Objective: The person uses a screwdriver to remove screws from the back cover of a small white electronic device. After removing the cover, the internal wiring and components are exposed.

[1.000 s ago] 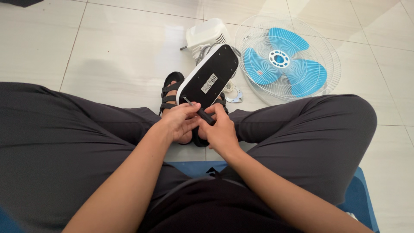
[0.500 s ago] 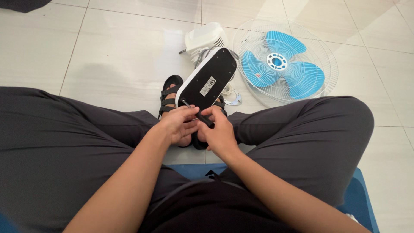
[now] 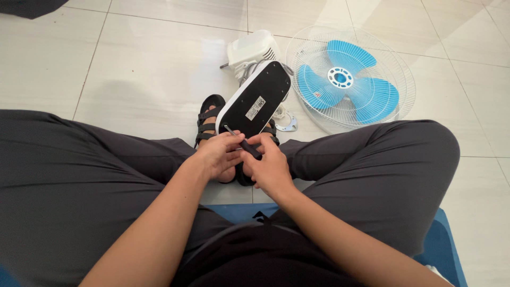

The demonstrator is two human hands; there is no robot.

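Note:
I sit cross-legged on a tiled floor. A black oval fan base with a white rim (image 3: pixel 255 103) leans tilted against my feet, its underside with a white label facing me. My right hand (image 3: pixel 271 167) grips a small screwdriver with a black handle (image 3: pixel 243 142), whose tip touches the lower left of the base. My left hand (image 3: pixel 218 155) is curled beside it, with fingers at the screwdriver shaft and the base's lower edge. Both hands touch each other.
A white fan motor housing (image 3: pixel 251 49) lies behind the base. A round white wire grille with a blue three-blade fan (image 3: pixel 348 79) lies on the floor to the right. A small metal bracket (image 3: pixel 287 123) sits by the base. Black sandals (image 3: pixel 208 114) are on my feet.
The view has shifted slightly. The screwdriver's angle has changed a little in my right hand, and the hands stay at the base's lower edge.

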